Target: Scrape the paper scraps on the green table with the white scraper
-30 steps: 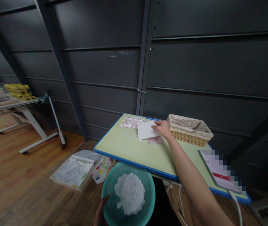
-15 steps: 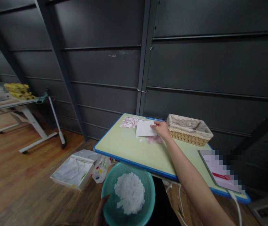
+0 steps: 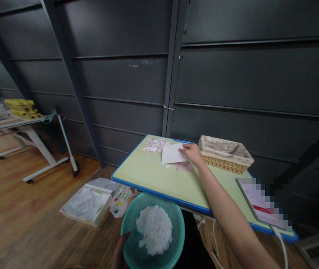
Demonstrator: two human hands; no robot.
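Observation:
My right hand (image 3: 192, 153) reaches across the green table (image 3: 159, 179) and pinches a white sheet of paper (image 3: 172, 154) by its right edge. The sheet lies beside a patch of pink and white paper scraps (image 3: 155, 145) at the table's far side, and a fainter pinkish patch (image 3: 184, 167) sits just below my hand. My left hand (image 3: 120, 254) grips the near rim of a teal bowl (image 3: 137, 233) held below the table's front edge. The bowl holds a heap of small white paper pieces (image 3: 154, 229).
A wicker basket (image 3: 225, 154) with a cloth lining stands right of my right hand. A blurred-out tablet or board (image 3: 263, 203) lies at the table's right end. On the wooden floor lie an open white box (image 3: 88, 201) and a spotted plastic bag (image 3: 119, 200). Another table (image 3: 16, 123) stands far left.
My right hand has slid the white sheet a little to the left and farther away, toward the pink scraps. The bowl and my left hand have stayed put.

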